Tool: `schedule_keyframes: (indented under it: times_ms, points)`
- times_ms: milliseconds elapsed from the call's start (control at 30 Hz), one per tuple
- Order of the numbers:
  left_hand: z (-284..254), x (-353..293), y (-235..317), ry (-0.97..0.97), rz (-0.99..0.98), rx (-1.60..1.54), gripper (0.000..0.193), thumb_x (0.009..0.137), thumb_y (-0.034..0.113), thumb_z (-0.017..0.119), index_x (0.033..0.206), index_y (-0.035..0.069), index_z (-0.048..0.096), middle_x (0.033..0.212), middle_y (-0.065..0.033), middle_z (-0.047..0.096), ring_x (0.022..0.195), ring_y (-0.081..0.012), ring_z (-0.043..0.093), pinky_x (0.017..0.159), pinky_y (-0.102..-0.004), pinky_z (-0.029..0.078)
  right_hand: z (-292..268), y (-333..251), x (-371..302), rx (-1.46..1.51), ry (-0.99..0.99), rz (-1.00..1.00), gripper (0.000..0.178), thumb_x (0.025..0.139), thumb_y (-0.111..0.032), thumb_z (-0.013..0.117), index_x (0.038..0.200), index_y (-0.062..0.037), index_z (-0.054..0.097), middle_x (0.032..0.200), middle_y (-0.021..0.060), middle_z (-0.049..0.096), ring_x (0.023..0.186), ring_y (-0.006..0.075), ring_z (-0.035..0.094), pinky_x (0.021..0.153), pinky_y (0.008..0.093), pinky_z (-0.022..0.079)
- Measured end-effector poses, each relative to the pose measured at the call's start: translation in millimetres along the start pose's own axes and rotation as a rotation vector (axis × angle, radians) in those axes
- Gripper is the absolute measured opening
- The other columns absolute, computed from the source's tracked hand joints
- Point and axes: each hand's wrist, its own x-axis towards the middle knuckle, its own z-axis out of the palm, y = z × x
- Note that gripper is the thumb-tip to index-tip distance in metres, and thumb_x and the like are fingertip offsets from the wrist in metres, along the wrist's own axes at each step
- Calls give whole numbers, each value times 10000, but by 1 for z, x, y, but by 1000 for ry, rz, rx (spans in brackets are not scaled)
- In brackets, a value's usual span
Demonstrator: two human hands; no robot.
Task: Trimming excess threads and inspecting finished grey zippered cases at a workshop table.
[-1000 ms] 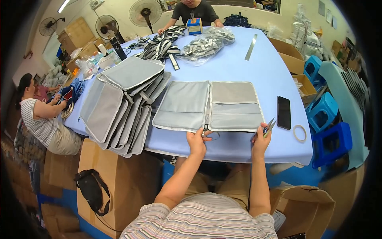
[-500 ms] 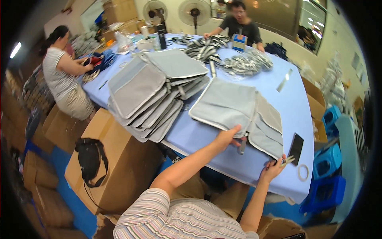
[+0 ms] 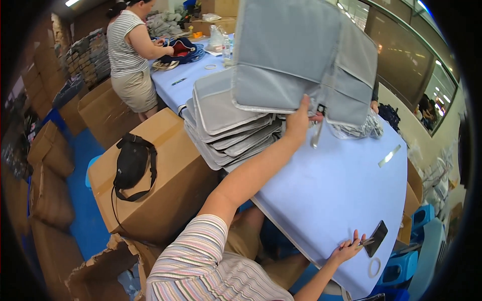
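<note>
My left hand (image 3: pixel 299 119) is closed on the lower edge of a grey fabric panel (image 3: pixel 283 55), holding it up above the table. The panel has pale piping along its edges and a narrower pocketed part on the right. A short grey strap (image 3: pixel 316 136) dangles below it, beside a small black fitting (image 3: pixel 321 108). Left of it lies a stack of similar grey panels (image 3: pixel 221 108). Low over the right of the table, my right hand (image 3: pixel 344 251) is closed around small scissors (image 3: pixel 365 242), their tips by a black phone (image 3: pixel 376 239).
A blue cloth covers the table (image 3: pixel 321 200). On it are a white ring (image 3: pixel 374 267), a metal ruler (image 3: pixel 389 156) and plastic-wrapped strips (image 3: pixel 364 126). A cardboard box (image 3: pixel 165 170) with a black waist bag (image 3: pixel 133 165) stands at the left. A co-worker (image 3: pixel 131 60) handles dark fabric at the far left.
My left hand has lifted the grey panel off the table, up and away. My right hand has let go of the panel's corner and keeps the scissors. The view has turned leftward.
</note>
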Motion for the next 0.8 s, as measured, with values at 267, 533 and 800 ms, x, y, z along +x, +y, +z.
schedule_keyframes:
  times_ms: [267,533,800]
  points:
    - [-49,37,2,436,64,-345,300,933,183,436,1050,-94,447,949,-153,545,763,-270,607,679,-368,569,0,1,0,-6,-9,-6,308,941,-185,410,1227,-74,403,1054,139,565,414,25,251,349,158,251]
    - [-56,24,14,118,-91,-190,383,828,301,630,1034,-1,516,941,-87,548,787,-236,592,689,-361,540,-3,4,0,4,-22,-3,334,940,-207,417,1247,-79,385,1006,126,560,413,19,264,345,163,250]
    - [-105,22,20,-121,-407,-129,623,904,558,259,1042,35,570,1057,-146,616,872,-255,637,662,-399,547,2,-2,-4,26,0,44,301,939,-194,425,1214,-73,422,984,130,573,411,19,273,348,164,262]
